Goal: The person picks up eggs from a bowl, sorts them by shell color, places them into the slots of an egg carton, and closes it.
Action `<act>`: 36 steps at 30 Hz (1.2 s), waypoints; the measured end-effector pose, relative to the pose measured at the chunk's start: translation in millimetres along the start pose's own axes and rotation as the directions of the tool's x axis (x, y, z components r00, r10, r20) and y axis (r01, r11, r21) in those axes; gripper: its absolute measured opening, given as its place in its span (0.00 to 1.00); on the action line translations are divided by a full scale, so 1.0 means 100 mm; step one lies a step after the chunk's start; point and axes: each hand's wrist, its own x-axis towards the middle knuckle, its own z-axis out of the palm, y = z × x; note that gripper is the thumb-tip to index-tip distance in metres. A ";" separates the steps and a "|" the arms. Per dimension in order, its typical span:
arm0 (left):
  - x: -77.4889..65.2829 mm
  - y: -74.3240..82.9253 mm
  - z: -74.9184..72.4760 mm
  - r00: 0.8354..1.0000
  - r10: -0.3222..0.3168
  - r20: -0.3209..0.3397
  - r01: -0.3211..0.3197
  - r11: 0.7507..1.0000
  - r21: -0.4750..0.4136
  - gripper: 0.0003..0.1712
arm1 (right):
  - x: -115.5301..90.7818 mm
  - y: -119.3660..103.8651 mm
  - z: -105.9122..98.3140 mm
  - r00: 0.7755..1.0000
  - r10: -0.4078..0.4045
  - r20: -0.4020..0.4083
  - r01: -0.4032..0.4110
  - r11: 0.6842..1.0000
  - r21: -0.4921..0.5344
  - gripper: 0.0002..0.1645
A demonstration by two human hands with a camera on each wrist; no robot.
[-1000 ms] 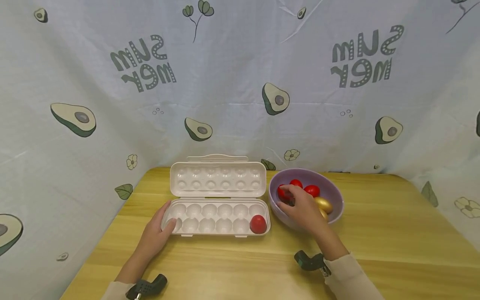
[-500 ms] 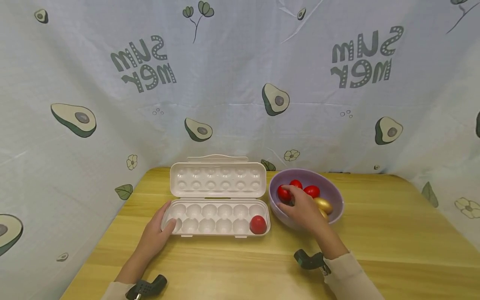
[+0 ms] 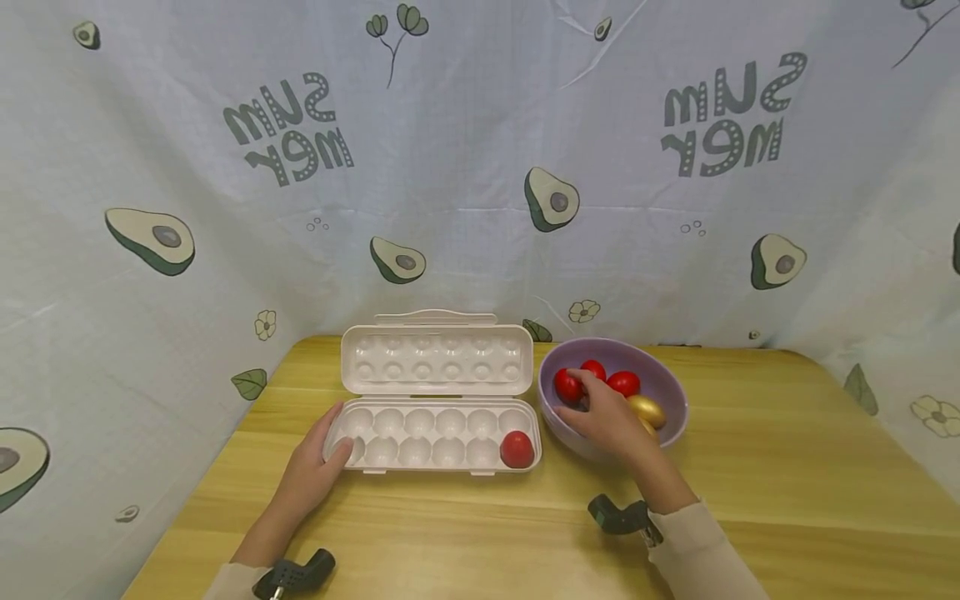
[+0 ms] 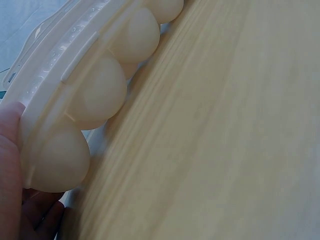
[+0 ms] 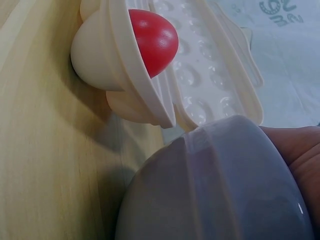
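Observation:
A white plastic egg carton (image 3: 431,472) lies with its lid raised at the back. My left hand (image 3: 311,462) grips its left end, thumb over the rim and fingers underneath; the left wrist view shows the thumb (image 4: 10,125) on the carton's edge. One red egg (image 3: 517,450) sits in the front right cup. My right hand (image 3: 611,421) reaches into a purple bowl (image 3: 671,433), thumb and forefinger curved about a red egg (image 3: 567,386) at the bowl's left side. In the right wrist view the bowl's wall (image 5: 215,190) hides my fingertips.
More red eggs (image 3: 623,383) and golden eggs (image 3: 647,410) lie in the bowl, partly behind my right hand. The bowl stands close beside the carton's right end. The wooden table (image 3: 450,542) ends at a printed cloth backdrop (image 3: 465,167).
My right forefinger has shifted slightly back to the right, so more of the red egg at the bowl's left shows. My left hand and the carton stay in place.

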 end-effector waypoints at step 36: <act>0.01 0.01 0.01 1.000 -0.008 -0.004 0.008 1.000 0.008 0.32 | 0.00 0.04 -0.04 0.997 0.023 0.076 -0.029 0.996 0.081 0.41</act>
